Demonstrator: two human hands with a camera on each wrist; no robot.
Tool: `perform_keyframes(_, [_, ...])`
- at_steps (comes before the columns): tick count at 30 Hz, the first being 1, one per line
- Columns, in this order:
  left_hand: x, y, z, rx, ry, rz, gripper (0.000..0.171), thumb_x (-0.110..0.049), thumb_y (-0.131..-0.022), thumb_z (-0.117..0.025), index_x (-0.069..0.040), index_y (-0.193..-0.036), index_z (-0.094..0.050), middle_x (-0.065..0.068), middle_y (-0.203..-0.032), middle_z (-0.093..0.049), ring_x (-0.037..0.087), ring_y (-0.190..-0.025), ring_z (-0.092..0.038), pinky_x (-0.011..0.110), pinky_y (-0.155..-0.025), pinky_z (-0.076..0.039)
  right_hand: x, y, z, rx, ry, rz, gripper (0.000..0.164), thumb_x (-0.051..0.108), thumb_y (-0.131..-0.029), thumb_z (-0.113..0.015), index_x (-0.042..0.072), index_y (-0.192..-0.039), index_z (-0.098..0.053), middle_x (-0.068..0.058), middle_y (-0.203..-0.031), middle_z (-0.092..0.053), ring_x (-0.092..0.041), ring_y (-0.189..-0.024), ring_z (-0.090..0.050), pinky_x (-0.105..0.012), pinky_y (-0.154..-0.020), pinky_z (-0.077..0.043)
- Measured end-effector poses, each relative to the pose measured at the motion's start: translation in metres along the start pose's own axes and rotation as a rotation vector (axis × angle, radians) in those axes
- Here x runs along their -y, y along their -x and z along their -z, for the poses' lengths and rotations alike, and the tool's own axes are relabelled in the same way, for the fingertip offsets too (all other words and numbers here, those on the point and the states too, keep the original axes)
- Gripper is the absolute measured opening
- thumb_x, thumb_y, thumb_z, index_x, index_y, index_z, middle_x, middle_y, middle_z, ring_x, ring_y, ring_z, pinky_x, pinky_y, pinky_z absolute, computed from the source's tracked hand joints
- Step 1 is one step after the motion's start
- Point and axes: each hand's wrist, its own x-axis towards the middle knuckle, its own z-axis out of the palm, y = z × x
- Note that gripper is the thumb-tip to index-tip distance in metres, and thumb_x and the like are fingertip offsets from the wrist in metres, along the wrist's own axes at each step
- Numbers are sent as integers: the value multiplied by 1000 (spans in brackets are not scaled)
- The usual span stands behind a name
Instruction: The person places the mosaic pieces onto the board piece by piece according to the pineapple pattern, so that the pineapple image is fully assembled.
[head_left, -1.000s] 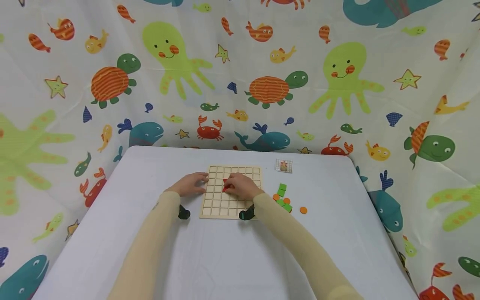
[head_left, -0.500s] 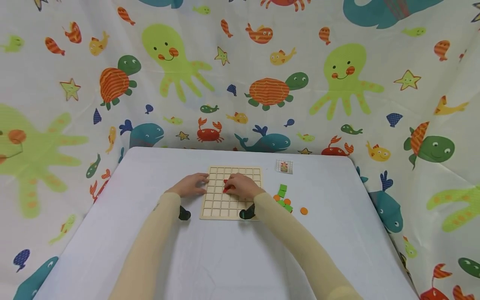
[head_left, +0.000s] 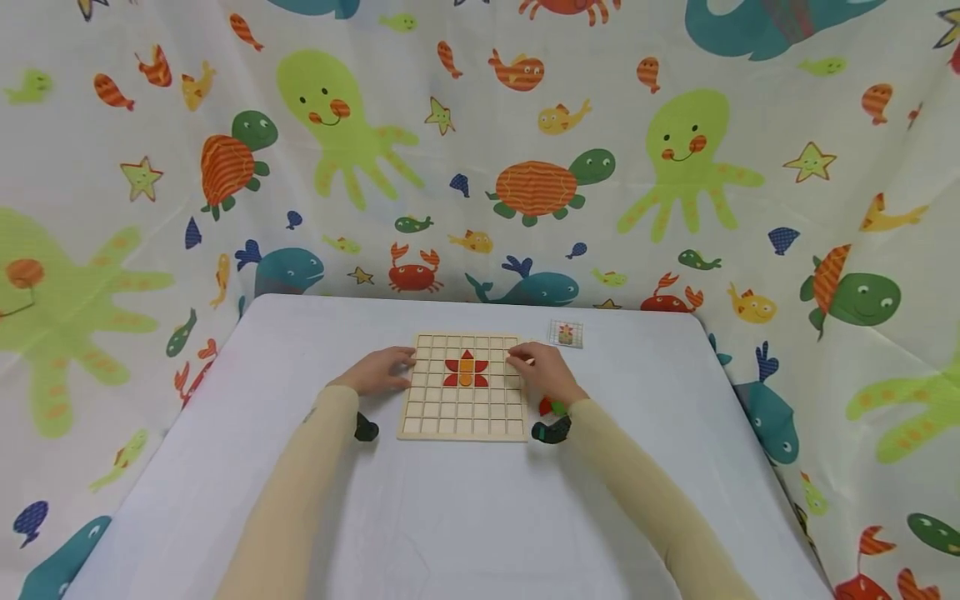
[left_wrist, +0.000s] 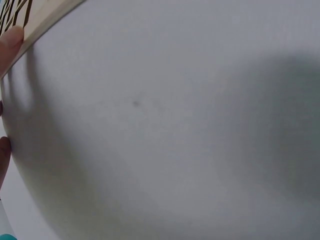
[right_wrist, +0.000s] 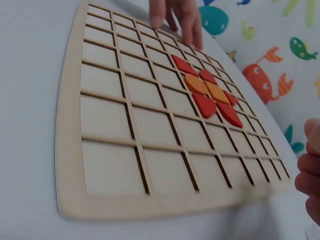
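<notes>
A pale wooden grid board lies flat on the table. Near its middle, red pieces surround an orange square and an orange rounded piece, forming a flower-like figure; the right wrist view shows these orange and red pieces seated in the grid cells. My left hand rests at the board's left edge, a fingertip against the frame in the left wrist view. Over the board's right edge is my right hand, fingers loosely bent with nothing visible between them.
A small pattern card lies beyond the right hand. Red and green pieces peek out beside the right wrist, the rest of that pile being hidden behind the hand and sleeve. A sea-animal curtain closes off the table's far side.
My right hand has let go of the red piece at the board's middle and moved right to the board's edge, uncovering the red and orange figure. The left hand stays put.
</notes>
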Motion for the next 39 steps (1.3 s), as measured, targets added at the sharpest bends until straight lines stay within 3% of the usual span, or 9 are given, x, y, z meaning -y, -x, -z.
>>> perform_keyframes(5, [2,1,1,6,23,16,49,-20,-88,-74,-1,-130,-60,15,-152,-40,35,-142,-32,49,-118,-27,-28,29,32,-103,12,-67,35,30,-98,-60,7,-124,-67,-7,-121,-67,-23,-101,-62,-39,-92,-56])
perform_keyframes(13, [2,1,0,15,16,18,49,-22,-88,-74,-1,-131,-60,13,-152,-40,34,-143,-31,48,-119,-26,-59,79,60,-129,64,-137,38,29,-98,-61,5,-127,-63,-12,-120,-65,-26,-104,-60,-43,-90,-56])
perform_keyframes(22, [3,0,3,15,-5,-12,48,-20,-89,-72,1,-131,-59,16,-151,-40,36,-142,-32,49,-118,-27,-79,113,62,-89,120,-119,36,19,-92,-69,1,-123,-64,-13,-114,-65,-26,-99,-61,-44,-85,-57])
perform_keyframes(28, [6,-4,3,9,-12,-28,49,-22,-89,-73,0,-131,-60,16,-151,-41,36,-141,-33,49,-118,-28,-85,128,62,-54,151,-93,34,21,-88,-74,2,-116,-68,-9,-109,-65,-22,-95,-60,-41,-82,-56])
perform_keyframes(39, [5,-8,7,15,-13,-11,50,-22,-88,-74,-1,-131,-60,15,-151,-41,35,-142,-32,49,-118,-28,-80,127,51,-41,178,-89,35,22,-86,-76,6,-116,-68,-3,-104,-64,-16,-91,-58,-38,-83,-55])
